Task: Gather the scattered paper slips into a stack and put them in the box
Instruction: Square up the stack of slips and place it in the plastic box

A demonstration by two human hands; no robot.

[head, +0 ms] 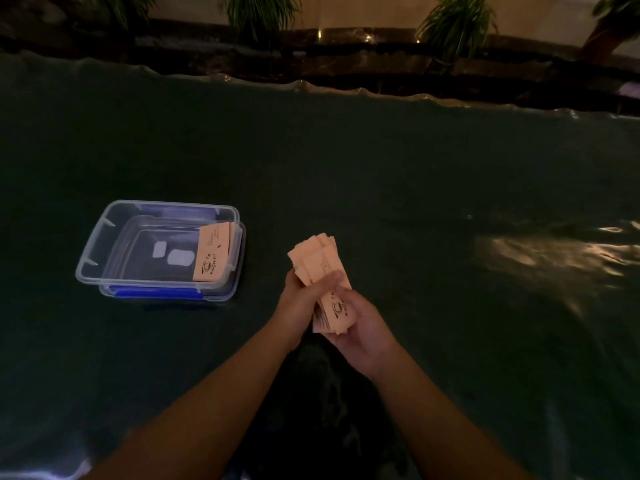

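Observation:
A stack of pale orange paper slips (320, 261) with a printed cup logo is held above the dark table, its far end fanned out unevenly. My left hand (304, 292) grips the stack from the left side and my right hand (360, 323) cups its near end from below. To the left stands a clear plastic box (104, 244), open, resting on its blue-clipped lid. One slip (212, 252) lies inside the box against its right wall.
The table is covered by a dark green glossy sheet (381, 168) with wrinkles and light glare at the right. A dark stone ledge (346, 64) with potted plants (457, 26) runs behind the far edge.

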